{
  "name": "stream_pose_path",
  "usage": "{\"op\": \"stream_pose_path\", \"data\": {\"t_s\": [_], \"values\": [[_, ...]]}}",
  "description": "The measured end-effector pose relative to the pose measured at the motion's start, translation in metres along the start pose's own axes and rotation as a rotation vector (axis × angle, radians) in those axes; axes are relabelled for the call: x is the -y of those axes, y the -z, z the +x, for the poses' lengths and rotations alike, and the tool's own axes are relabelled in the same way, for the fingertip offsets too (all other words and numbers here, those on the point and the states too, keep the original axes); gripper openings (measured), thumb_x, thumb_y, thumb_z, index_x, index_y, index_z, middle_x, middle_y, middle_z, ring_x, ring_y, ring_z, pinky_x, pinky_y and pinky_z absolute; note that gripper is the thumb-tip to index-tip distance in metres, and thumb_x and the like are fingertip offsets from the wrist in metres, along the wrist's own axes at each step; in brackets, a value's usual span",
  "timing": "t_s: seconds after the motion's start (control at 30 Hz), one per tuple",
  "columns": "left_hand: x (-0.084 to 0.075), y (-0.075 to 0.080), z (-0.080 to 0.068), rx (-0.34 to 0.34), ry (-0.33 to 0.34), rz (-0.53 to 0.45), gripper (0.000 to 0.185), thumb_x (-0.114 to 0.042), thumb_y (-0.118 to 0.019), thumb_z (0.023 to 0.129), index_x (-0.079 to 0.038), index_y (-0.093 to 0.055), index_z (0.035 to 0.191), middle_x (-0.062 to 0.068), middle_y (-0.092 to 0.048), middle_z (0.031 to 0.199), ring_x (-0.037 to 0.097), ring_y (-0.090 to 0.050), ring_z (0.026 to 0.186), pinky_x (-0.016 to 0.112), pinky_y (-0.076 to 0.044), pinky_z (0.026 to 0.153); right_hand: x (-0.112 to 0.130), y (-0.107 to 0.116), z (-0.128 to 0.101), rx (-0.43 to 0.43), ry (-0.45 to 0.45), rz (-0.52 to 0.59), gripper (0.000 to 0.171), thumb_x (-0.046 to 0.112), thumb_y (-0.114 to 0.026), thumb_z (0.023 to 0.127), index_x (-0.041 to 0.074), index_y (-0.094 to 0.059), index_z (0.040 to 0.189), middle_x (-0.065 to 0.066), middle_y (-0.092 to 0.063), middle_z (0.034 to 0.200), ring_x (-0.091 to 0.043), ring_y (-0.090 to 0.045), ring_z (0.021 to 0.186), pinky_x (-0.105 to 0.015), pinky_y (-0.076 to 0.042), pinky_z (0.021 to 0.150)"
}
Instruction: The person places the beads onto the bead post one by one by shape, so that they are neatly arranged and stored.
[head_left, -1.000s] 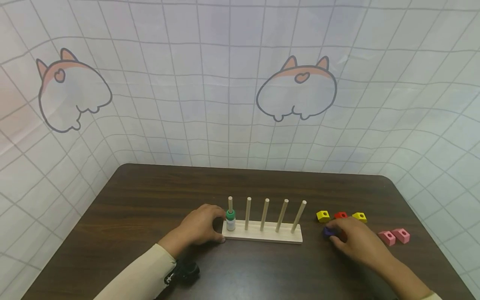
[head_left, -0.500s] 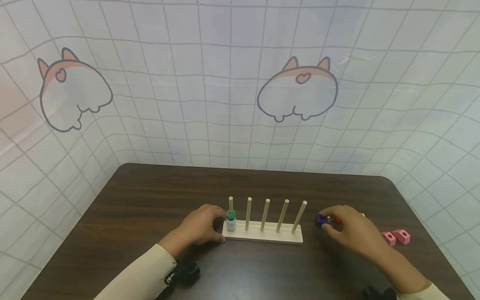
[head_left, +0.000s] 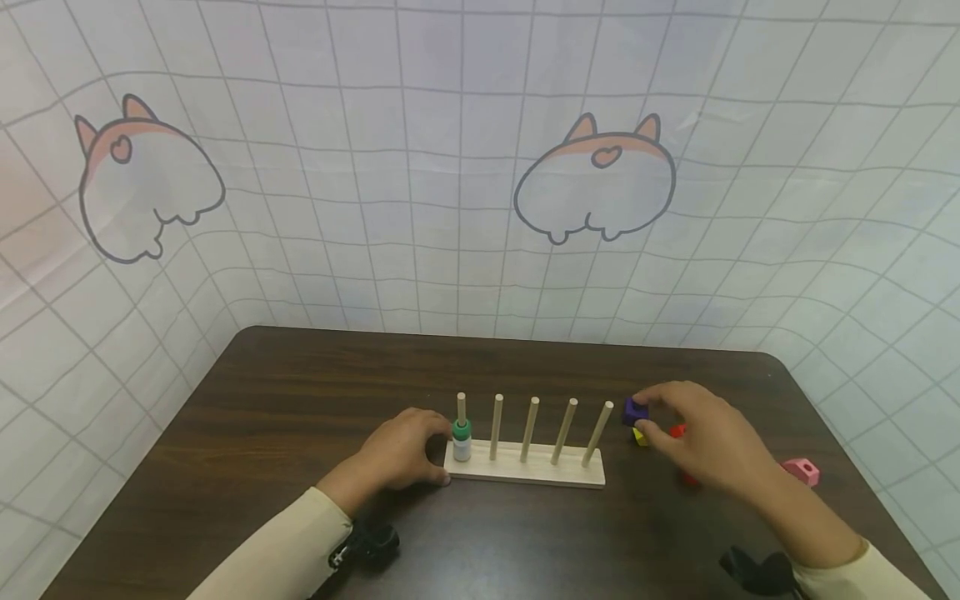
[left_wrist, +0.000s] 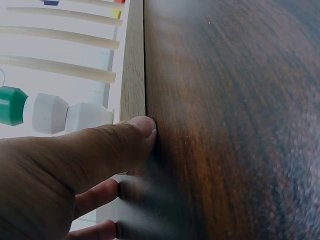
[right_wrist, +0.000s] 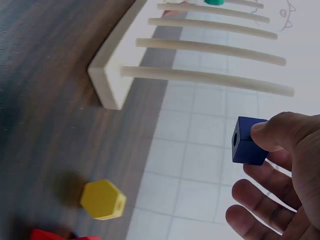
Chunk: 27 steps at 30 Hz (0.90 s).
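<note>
the left hand (head_left: 405, 450) curves round the left end of a pale wooden peg rack (head_left: 525, 472), its thumb pressed against the near edge of the base and its other fingers reaching towards the far side. five upright round pegs (head_left: 529, 429) stand in a row along the base; the leftmost carries a green faceted bead (head_left: 461, 431) above two white faceted pieces (left_wrist: 50, 114), stacked and touching. the right hand (head_left: 712, 437) pinches a dark blue cube-shaped block with a hole (right_wrist: 245, 147) between thumb and index finger, while the remaining fingers lie loosely bent below. that blue block is in the air, just right of the rightmost peg and apart from it. beneath it a yellow faceted block (head_left: 640, 438) lies on the dark brown wood-grain table (head_left: 337, 367), with red pieces (head_left: 678, 431) partly hidden by the right hand and a pink block with a hole (head_left: 802, 471) beyond the right forearm. white gridded cloth (head_left: 450, 292) hangs behind
</note>
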<state>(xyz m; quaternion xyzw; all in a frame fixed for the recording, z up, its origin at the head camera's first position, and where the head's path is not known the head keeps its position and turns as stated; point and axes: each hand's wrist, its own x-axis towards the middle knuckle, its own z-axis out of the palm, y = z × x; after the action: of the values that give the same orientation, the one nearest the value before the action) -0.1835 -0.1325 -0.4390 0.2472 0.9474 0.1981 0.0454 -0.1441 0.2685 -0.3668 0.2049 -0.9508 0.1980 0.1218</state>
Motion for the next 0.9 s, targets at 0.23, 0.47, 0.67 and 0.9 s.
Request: {"op": "stream_pose_path", "data": {"t_s": [0.23, 0.47, 0.67, 0.9], "values": [[0.0, -0.001, 0.001, 0.005, 0.003, 0.0, 0.049, -0.028, -0.096, 0.069, -0.014, -0.073, 0.109, 0.004, -0.069, 0.122, 0.033, -0.057, 0.124, 0.053, -0.049, 0.1, 0.009, 0.012, 0.012, -0.009, 0.041, 0.016, 0.027, 0.017, -0.08, 0.09, 0.012, -0.071, 0.114, -0.002, -0.07, 0.114, -0.026, -0.067, 0.102, -0.049, -0.056, 0.082], [0.0, 0.0, 0.002, 0.005, 0.011, 0.002, 0.049, -0.029, -0.096, 0.068, -0.015, -0.073, 0.109, 0.003, -0.069, 0.122, 0.033, -0.057, 0.124, 0.053, -0.049, 0.1, 0.025, 0.021, 0.022, -0.035, 0.082, 0.063, 0.025, 0.016, -0.079, 0.091, 0.011, -0.071, 0.114, 0.0, -0.07, 0.112, -0.023, -0.069, 0.099, -0.048, -0.056, 0.082], [0.0, 0.0, 0.002, 0.008, 0.015, 0.0, 0.049, -0.029, -0.096, 0.068, -0.015, -0.073, 0.109, 0.003, -0.069, 0.124, 0.033, -0.056, 0.125, 0.053, -0.048, 0.101, 0.035, 0.019, 0.028, -0.072, 0.14, 0.091, 0.026, 0.011, -0.081, 0.088, 0.011, -0.071, 0.112, 0.003, -0.07, 0.108, -0.015, -0.067, 0.094, -0.044, -0.057, 0.08], [0.0, -0.001, 0.003, 0.013, 0.024, -0.005, 0.05, -0.029, -0.096, 0.068, -0.015, -0.073, 0.11, 0.003, -0.068, 0.125, 0.033, -0.055, 0.126, 0.053, -0.048, 0.101, 0.042, 0.016, 0.035, -0.115, 0.181, 0.126, 0.027, 0.007, -0.081, 0.087, 0.012, -0.071, 0.111, 0.007, -0.07, 0.106, -0.007, -0.067, 0.088, -0.037, -0.057, 0.078]]}}
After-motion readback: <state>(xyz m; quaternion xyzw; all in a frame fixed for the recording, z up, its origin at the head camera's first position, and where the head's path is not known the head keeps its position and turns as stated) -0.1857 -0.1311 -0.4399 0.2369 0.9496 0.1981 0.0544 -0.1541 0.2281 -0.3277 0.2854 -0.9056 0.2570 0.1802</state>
